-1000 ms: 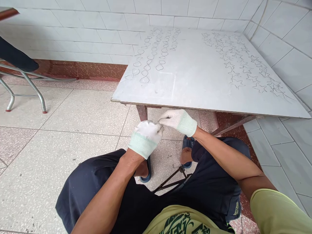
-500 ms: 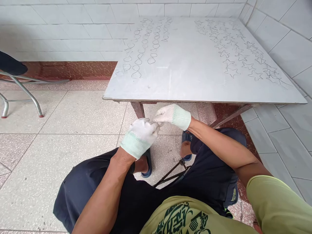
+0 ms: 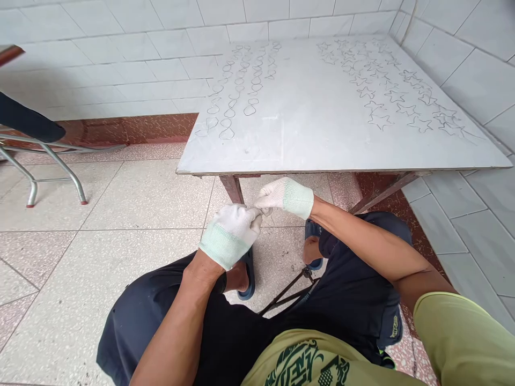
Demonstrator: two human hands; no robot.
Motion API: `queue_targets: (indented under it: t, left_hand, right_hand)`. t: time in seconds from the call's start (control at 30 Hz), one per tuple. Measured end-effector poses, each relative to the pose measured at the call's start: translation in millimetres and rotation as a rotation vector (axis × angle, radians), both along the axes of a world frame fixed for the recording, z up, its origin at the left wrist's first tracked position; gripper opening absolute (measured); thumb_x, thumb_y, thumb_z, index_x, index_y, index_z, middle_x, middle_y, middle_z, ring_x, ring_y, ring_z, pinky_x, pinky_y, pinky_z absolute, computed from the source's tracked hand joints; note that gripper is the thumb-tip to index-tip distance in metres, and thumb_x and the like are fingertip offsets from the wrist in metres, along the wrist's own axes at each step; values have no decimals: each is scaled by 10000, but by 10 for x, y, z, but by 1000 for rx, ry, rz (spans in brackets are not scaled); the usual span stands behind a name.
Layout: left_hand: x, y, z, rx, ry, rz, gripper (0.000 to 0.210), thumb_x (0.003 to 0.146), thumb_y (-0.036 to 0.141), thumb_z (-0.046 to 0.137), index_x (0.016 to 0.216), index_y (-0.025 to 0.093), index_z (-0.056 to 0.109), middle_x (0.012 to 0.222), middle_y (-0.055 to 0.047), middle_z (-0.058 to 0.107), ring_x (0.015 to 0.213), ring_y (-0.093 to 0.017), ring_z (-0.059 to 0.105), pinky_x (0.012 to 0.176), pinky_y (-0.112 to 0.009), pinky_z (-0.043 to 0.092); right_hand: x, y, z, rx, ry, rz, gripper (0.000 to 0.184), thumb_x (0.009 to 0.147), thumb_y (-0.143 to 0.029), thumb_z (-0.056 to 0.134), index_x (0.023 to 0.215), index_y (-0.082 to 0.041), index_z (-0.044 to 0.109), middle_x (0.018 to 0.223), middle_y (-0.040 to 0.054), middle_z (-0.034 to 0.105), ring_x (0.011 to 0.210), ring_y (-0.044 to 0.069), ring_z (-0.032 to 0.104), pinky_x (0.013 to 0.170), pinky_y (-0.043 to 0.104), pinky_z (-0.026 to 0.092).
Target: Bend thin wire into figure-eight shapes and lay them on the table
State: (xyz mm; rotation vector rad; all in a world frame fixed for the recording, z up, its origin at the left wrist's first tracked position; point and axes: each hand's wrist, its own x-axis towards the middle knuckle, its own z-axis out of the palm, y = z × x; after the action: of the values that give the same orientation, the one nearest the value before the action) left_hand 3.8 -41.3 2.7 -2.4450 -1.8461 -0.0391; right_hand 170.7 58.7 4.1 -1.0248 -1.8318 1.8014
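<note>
My left hand (image 3: pixel 238 228) and my right hand (image 3: pixel 277 195), both in white gloves with pale green cuffs, meet just below the table's front edge. Their fingers are pinched together. A thin bent wire (image 3: pixel 272 219) shows beneath the right fingertips; the rest of it is hidden in the gloves. On the white tabletop (image 3: pixel 322 145) above, wire loops shaped like figure eights (image 3: pixel 227 130) lie in columns on the left. Several wire stars (image 3: pixel 380 122) are spread over the right side.
Tiled walls (image 3: pixel 181 45) stand behind and to the right of the table. A wooden table leg (image 3: pixel 232 188) is just beyond my hands. A metal-legged stool (image 3: pixel 60 171) is at the left. Between my feet is a dark folding metal frame (image 3: pixel 287 292).
The view has shifted slightly, so table and stool sit lower and further right. My hands stay together; a bit of wire now shows below the right fingers.
</note>
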Motion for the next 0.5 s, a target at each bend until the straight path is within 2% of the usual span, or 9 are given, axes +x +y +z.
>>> queue_targets:
  t: [0.37,0.5]
  left_hand:
    - [-24,-14,90,-73,47,-22,371,1015,225,455,928,199,815,818,-116,735,794,-281,702,676,-375,464]
    - [-46,-15,57,-78,49,-71,343,974,199,478,847,198,797,818,-120,721,794,-280,694,677,-376,463]
  right_hand:
    - [25,-6,-25,52,9,70,105,742,-225,742,645,-184,740,605,-36,682,613,102,609,592,219,465]
    - [45,-6,-3,149,-18,133,142,762,-250,730,634,-188,732,602,-39,668,623,107,611,590,227,437]
